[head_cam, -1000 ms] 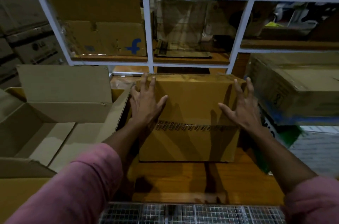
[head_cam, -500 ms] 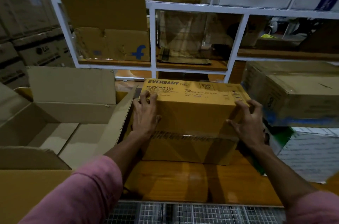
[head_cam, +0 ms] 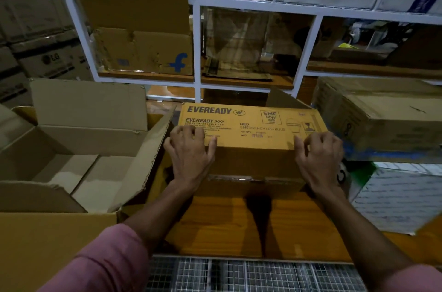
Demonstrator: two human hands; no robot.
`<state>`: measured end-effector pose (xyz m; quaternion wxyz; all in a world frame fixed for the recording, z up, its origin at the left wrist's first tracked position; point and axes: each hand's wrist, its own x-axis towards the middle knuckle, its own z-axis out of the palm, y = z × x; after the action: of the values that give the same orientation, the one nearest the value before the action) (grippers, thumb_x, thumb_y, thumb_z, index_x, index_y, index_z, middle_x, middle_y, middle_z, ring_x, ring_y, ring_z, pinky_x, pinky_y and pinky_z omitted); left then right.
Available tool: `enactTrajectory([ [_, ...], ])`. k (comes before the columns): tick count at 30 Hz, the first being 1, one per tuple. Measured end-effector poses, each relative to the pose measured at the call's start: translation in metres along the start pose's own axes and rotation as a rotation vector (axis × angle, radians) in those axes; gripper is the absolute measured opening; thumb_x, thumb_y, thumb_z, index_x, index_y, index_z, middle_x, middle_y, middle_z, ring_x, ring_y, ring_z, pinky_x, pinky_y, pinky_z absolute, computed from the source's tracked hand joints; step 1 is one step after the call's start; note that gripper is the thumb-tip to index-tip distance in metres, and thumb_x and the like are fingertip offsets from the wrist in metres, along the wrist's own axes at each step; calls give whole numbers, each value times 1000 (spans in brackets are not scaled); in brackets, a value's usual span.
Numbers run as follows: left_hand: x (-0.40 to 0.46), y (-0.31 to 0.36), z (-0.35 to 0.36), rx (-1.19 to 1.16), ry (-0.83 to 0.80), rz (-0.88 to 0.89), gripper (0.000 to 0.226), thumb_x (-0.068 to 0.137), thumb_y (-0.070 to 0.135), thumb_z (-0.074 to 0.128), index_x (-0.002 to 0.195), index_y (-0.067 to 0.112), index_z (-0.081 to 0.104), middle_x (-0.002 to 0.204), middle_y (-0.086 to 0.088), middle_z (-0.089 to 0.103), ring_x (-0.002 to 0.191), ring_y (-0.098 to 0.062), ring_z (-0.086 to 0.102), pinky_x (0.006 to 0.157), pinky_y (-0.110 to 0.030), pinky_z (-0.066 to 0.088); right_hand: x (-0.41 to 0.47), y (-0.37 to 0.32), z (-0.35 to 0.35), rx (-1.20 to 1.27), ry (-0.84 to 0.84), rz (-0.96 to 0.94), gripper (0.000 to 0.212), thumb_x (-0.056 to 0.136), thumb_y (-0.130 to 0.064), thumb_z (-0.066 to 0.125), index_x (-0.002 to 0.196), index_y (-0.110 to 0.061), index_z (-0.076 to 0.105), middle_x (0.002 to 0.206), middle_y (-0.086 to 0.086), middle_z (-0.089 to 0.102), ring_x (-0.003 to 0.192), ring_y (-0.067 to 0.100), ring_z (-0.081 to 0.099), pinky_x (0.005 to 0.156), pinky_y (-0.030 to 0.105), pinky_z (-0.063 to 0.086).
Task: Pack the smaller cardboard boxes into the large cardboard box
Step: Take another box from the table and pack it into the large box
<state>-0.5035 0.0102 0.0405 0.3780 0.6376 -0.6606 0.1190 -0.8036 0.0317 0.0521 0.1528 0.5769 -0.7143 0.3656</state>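
Gripping Eveready box (head_cam: 251, 124) at its top near edge | left hand (head_cam: 189, 155) and right hand (head_cam: 318, 157) grip: fingers curled over it | large open box (head_cam: 79, 148) left of the left-hand grip | box on table (head_cam: 299, 222)

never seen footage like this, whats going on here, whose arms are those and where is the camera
There is no machine here. The camera sits on a person's head and looks forward and down, so the two arms in pink sleeves are that person's own. Both hands hold a yellow Eveready box that stands on an orange-brown wooden surface. The left hand curls its fingers over the box's near top edge on one side, and the right hand does the same on the other, so the grip is two-handed. To the left stands the large cardboard box, flaps open. White shelves with more cartons rise behind.
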Motion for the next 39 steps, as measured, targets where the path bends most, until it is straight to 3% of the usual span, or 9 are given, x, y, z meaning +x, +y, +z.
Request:
enactTrajectory([
  [3,6,1,-9,109,-10,52,36,96,51,47,105,17,57,114,-8,56,102,-29,50,86,-48,41,6,-8,-2,-106,-50,-30,55,99,-60,35,109,-12,60,112,19,56,107,39,51,97,55,41],
  [7,9,2,-18,192,-103,72,47,95,53,51,127,19,52,132,-9,45,107,-26,48,84,-45,44,3,-8,-9,-221,-144,-62,50,98,-56,49,133,-21,58,121,20,54,111,41,49,94,54,43],
  [11,6,8,-29,201,-176,125,54,96,58,46,134,21,44,143,-10,35,115,-27,47,86,-45,44,-11,-5,-18,-260,-123,-100,41,98,-54,50,113,-18,61,112,18,59,105,38,50,88,51,42],
  [15,6,15,-34,170,-234,231,56,96,62,42,138,26,42,147,-8,33,130,-29,35,100,-46,35,-25,-5,-23,-232,-80,-78,32,96,-46,54,99,-14,56,106,18,58,103,38,50,86,53,42],
  [19,-7,20,-30,162,-257,302,69,95,67,34,150,25,32,159,-8,28,149,-31,19,114,-53,22,-42,-10,-25,-133,-48,-128,25,96,-38,57,107,-15,55,119,16,49,114,39,45,93,57,41],
  [23,-29,18,-30,147,-221,292,71,95,68,37,150,23,35,155,-8,35,147,-31,25,113,-55,26,-63,-12,-22,-91,-20,-125,34,94,-41,46,117,-18,54,124,15,45,121,36,39,97,56,38],
  [28,-60,8,-23,194,-240,311,75,90,72,47,146,24,37,147,-10,37,137,-34,35,110,-57,27,-89,-1,-15,-121,-38,-129,40,91,-41,51,121,-15,52,120,16,46,114,38,42,89,55,39],
  [35,-92,-7,-2,228,-380,334,59,98,67,32,139,27,47,139,-4,50,128,-27,47,107,-57,27,-132,13,1,-64,-158,-211,28,96,-35,42,96,-12,59,92,10,58,85,29,54,73,40,40],
  [39,-97,-12,15,233,-528,246,62,98,69,27,137,27,51,147,-5,46,133,-28,43,107,-56,31,-135,21,15,-12,-336,-206,33,99,-39,39,97,-17,64,92,3,65,86,25,61,73,38,44],
])
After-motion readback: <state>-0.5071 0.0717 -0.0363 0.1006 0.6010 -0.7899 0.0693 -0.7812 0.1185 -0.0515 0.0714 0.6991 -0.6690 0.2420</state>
